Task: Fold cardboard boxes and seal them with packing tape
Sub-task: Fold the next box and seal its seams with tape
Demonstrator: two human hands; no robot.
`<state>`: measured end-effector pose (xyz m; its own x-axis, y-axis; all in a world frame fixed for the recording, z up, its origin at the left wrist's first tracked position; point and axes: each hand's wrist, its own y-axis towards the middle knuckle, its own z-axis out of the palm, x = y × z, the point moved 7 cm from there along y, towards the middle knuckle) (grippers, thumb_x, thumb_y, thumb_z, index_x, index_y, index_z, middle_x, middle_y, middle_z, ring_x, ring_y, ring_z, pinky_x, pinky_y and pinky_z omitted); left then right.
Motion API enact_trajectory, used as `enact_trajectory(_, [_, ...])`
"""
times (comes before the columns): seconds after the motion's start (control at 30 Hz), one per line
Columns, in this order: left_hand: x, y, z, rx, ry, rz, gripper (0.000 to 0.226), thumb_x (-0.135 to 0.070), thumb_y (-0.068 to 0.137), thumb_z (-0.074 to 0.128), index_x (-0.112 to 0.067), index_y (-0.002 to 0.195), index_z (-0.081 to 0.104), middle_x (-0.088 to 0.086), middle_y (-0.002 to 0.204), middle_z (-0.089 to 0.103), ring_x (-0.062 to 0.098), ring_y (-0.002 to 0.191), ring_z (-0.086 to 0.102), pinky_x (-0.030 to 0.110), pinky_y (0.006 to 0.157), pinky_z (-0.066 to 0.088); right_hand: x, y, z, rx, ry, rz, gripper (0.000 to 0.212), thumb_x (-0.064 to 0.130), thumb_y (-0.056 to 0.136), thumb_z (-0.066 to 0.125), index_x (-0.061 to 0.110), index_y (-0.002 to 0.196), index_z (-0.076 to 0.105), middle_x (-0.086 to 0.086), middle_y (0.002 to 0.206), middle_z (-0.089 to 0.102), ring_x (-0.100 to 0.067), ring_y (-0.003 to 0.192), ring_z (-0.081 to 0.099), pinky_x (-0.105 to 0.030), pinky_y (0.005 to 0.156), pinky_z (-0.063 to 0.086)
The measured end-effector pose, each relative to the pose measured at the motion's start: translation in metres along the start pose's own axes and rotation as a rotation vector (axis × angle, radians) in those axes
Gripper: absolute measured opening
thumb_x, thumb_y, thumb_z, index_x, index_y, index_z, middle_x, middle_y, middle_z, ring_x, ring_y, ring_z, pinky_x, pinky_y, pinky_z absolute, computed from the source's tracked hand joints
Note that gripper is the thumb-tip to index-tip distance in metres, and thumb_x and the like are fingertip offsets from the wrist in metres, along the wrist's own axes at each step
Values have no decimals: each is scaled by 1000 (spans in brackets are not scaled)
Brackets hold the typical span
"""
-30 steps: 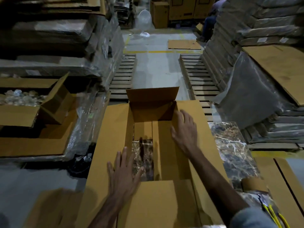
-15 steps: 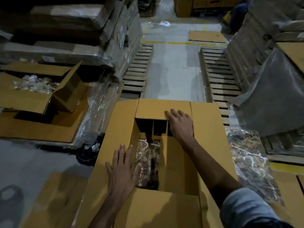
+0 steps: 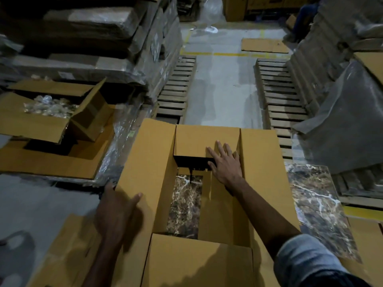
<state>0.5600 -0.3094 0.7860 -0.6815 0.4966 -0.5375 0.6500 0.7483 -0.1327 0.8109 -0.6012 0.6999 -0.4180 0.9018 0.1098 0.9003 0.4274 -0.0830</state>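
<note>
Now left hand (image 3: 116, 210) has slid outward, gripping side flap (image 3: 149, 158); right hand (image 3: 227, 164) flat.

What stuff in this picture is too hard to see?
All in the head view:
1. Left hand: blurred, and its fingers are hidden behind the left flap.
2. Space under the far flap, beside the right hand: too dark in the flap's shadow.
3. Shiny wrapped things in the open box at left: too small to name.
4. Person at top right: cut off by the top edge.
</note>
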Motion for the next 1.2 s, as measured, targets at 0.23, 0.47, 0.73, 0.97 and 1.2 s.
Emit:
enact_trajectory(0.23, [-92, -70, -12, 182, -175, 412, 59, -47, 94, 69, -35, 149, 50, -11, 134, 65, 7, 104, 65, 28, 86, 51, 0, 0, -3, 46, 25, -8, 60, 54, 109, 32, 36, 164, 15, -2, 174, 1, -33, 159, 5, -61, 122, 21])
enact_trajectory(0.47, [-71, -93, 116, 304, 305, 563, 75, -90, 91, 5, -59, 158, -7, -20, 169, -24, 13, 158, -21, 69, 123, 2, 5, -8, -10, 74, -4, 2, 61, 51, 109, 32, 32, 164, 13, -3, 173, 3, -32, 159, 6, -60, 122, 21])
enact_trajectory(0.73, [-67, -91, 123, 252, 406, 595, 73, -84, 96, 8, -53, 159, -12, -10, 170, -28, 20, 158, -24, 68, 119, 16, -19, -47, -33, -44, -78, 95, 64, 57, 107, 31, 30, 163, 19, -5, 173, 9, -32, 159, 9, -60, 123, 17])
enact_trajectory(0.97, [-68, -86, 124, 288, 422, 601, 99, -103, 76, 14, -54, 157, -16, -7, 168, -32, 26, 157, -25, 66, 119, 18, -106, -146, -37, -179, 451, 665, 83, 70, 99, 40, 25, 163, 15, -10, 172, 13, -39, 154, 21, -63, 119, 26])
enact_trajectory(1.2, [-70, -83, 116, 291, 380, 645, 79, -86, 94, 13, -49, 163, 1, -4, 174, -15, 27, 160, -13, 69, 115, 26, -130, -217, -57, -125, 983, 688, 75, 73, 83, 69, 38, 147, 49, -5, 141, 62, -30, 120, 63, -52, 101, 53])
